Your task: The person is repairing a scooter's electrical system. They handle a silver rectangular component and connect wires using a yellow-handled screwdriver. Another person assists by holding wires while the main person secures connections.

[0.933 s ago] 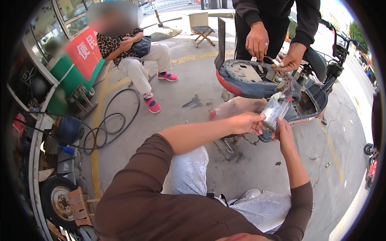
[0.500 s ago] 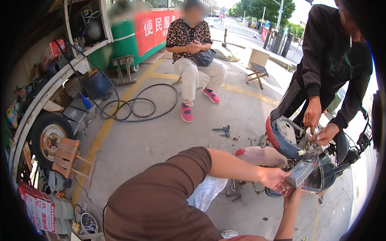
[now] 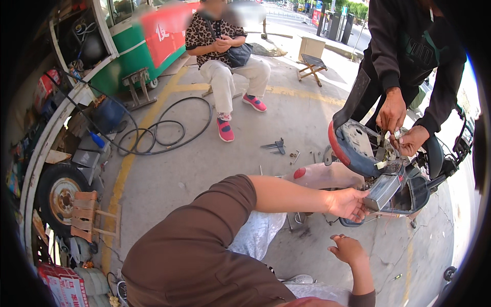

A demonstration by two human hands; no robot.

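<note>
My left hand (image 3: pixel 349 203) grips the left end of a finned grey metal box (image 3: pixel 383 193), thumb near the top and fingers below. The box sits against the opened rear body of an electric scooter (image 3: pixel 418 193), next to loose wires. Lower down and apart from the box, my right hand (image 3: pixel 351 249) holds nothing, its fingers loosely bent and spread. Across the scooter, a co-worker's two hands (image 3: pixel 401 128) pinch wires above the frame. Close to them is the red and dark-blue tail piece (image 3: pixel 353 151).
A pale body panel (image 3: pixel 327 176) lies beside the scooter, with hex keys (image 3: pixel 274 146) and small bolts farther off. A seated person (image 3: pixel 225 56) is beyond a coiled black hose (image 3: pixel 169 130). At left stand a wheel (image 3: pixel 62 199) and a small folding stool (image 3: pixel 85 216).
My right hand has let go of the box and moved down and left, away from it. My left hand still holds the box. The whole view has shifted slightly.
</note>
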